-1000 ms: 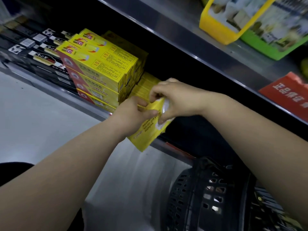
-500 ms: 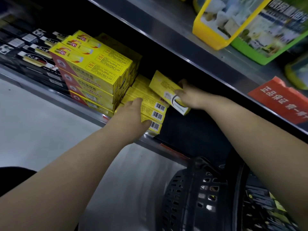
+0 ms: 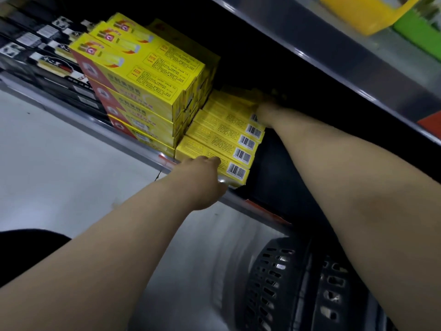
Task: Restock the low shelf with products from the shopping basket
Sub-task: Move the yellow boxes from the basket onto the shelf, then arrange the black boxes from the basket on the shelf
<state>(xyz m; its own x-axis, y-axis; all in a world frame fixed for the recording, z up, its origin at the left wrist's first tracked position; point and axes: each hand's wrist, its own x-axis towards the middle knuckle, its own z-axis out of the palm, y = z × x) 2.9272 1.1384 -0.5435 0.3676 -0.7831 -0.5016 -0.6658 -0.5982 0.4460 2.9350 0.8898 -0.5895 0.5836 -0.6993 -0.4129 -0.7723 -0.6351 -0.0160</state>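
A row of flat yellow boxes [image 3: 222, 137] with barcodes lies on the low shelf [image 3: 119, 136]. My left hand [image 3: 202, 174] rests on the frontmost box at the shelf edge, fingers laid over its top. Deeper in the shelf, my right hand [image 3: 267, 113] holds a blurred yellow box [image 3: 241, 96] at the back of that row; its fingers are mostly hidden in the dark. The dark shopping basket [image 3: 286, 283] stands on the floor at the lower right, under my right forearm.
A taller stack of larger yellow boxes [image 3: 143, 75] stands left of the row, with black packages [image 3: 47, 56] further left. The upper shelf [image 3: 310, 44] hangs low over the hands, carrying a yellow bin [image 3: 358, 13] and a green bin [image 3: 420, 37]. Grey floor [image 3: 59, 175] lies left.
My right hand carried the yellow box from in front of the shelf back into it, down onto the rear of the row. My left hand let go of it and settled on the front box.
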